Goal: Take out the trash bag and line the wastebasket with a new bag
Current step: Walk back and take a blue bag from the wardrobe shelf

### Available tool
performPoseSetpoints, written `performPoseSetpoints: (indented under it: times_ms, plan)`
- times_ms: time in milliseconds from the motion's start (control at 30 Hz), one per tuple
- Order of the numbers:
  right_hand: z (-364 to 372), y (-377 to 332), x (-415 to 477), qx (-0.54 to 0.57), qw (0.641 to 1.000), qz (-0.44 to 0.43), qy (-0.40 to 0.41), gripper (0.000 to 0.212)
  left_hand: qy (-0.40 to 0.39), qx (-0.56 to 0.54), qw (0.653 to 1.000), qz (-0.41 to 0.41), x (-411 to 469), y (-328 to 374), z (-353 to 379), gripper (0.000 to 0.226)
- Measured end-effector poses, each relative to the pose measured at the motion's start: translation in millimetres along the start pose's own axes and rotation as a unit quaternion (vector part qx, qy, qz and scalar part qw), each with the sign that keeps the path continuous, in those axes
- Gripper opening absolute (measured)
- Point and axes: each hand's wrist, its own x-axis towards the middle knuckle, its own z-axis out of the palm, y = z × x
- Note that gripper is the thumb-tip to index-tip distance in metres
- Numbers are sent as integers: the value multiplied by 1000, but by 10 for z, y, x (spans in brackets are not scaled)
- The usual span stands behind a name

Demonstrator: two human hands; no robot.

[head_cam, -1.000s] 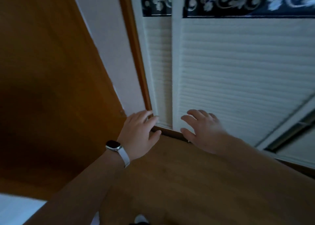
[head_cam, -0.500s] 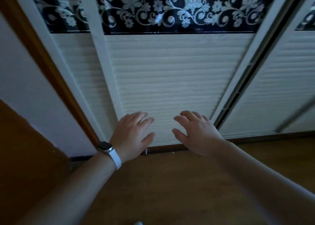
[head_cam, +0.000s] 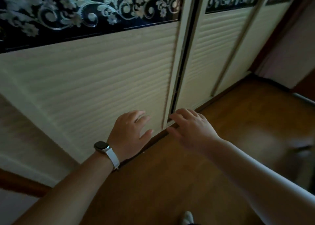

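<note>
Left hand (head_cam: 129,132) and right hand (head_cam: 190,127) both out front, fingers spread loose, holding nothing. Sliding closet door (head_cam: 102,81) just beyond left fingertips. Smartwatch (head_cam: 102,146) on left wrist. Can't tell where the wastebasket is; blurred grey shape (head_cam: 298,149) on the floor right of right hand.

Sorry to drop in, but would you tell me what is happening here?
A person stands on a wooden floor facing white sliding closet doors. The left hand, with a watch on its wrist, and the right hand are both held out low before the doors, fingers relaxed, holding nothing. No wastebasket or trash bag is in view.
</note>
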Motion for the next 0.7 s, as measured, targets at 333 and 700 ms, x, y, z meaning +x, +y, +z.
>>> performPoseSetpoints:
  times_ms: [333, 700]
  plan:
    - [-167, 1076, -254, 14, 992, 120, 33, 58, -39, -9, 995, 95, 843, 699, 290, 56]
    - [-562, 2838, -442, 38, 980, 185, 59, 53, -53, 43, 979, 195, 2313, 2079, 656, 58]
